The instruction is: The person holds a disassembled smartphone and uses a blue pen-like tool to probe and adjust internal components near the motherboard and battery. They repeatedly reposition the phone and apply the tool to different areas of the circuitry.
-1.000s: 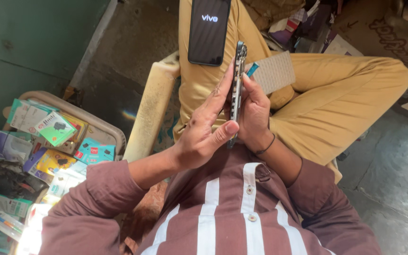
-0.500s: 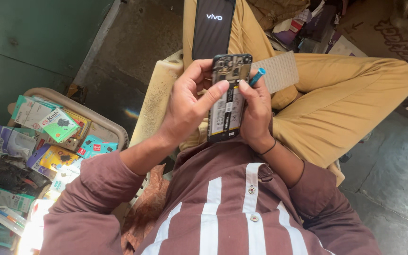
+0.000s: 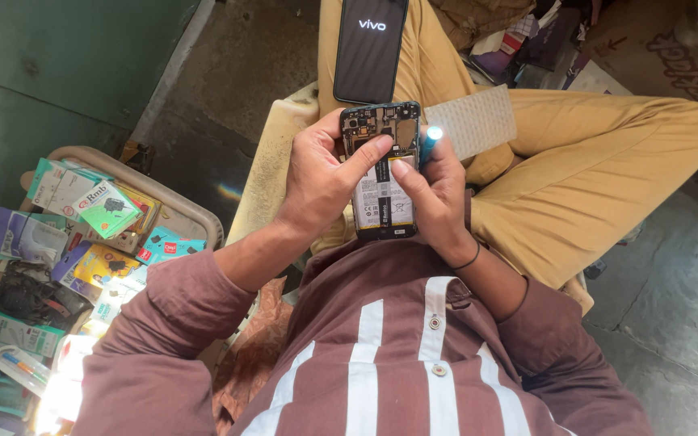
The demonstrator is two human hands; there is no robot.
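Now both hands are gripping the opened phone (image 3: 381, 171): left hand (image 3: 323, 182) thumbing its top, right hand (image 3: 438, 194) pressing the battery (image 3: 381, 200). Pressing evenly and supporting underneath seems best.

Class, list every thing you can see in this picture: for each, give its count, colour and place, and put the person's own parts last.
opened phone: one, black frame, back cover off, pale battery showing, held in both hands over the lap
second phone: one, black, screen lit, lying on the thigh
perforated sheet: one, pale, on the knee
tool with blue tip: one, in the right hand
tray: one, beige, at left
small packets: many, mixed colours, in the tray
left hand: one, thumb on the phone
right hand: one, beside the phone
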